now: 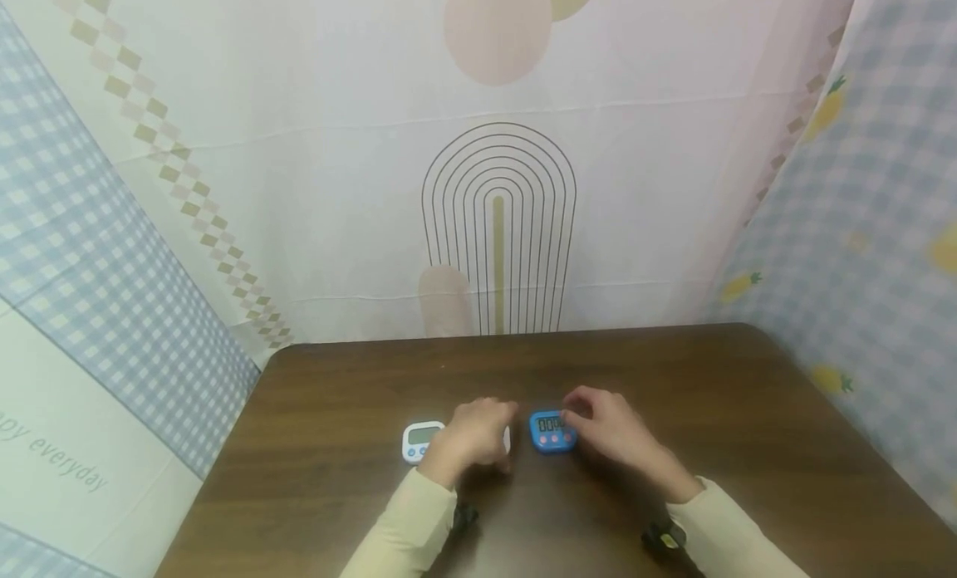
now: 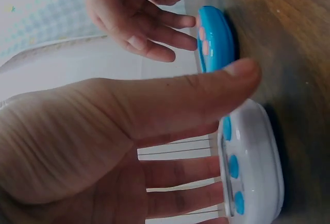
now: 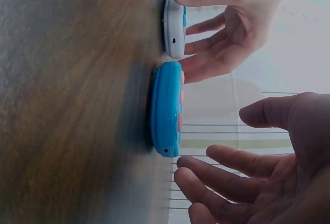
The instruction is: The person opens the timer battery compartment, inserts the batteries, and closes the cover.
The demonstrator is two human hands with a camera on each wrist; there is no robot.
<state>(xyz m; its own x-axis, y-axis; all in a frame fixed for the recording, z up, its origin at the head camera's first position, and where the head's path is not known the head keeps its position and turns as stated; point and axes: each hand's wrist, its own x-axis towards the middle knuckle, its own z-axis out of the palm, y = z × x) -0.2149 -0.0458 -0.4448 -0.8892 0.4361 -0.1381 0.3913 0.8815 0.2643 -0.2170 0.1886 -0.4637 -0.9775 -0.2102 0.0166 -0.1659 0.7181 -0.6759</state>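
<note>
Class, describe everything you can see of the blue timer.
The blue timer has a glossy, plastic-looking case with rounded corners, a screen showing dark digits, not all readable, and three pink buttons in a row below. One side has a small dark opening. It lies flat, screen up, on the brown table, beside the right hand; whether fingertips touch it is unclear.

The blue timer [image 1: 552, 443] has pink buttons [image 1: 555, 438], a white timer [image 2: 260, 165] blue buttons [image 2: 234, 166].

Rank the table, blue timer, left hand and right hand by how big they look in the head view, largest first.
1. Table
2. Left hand and right hand: look too alike to rank
3. Blue timer
</note>
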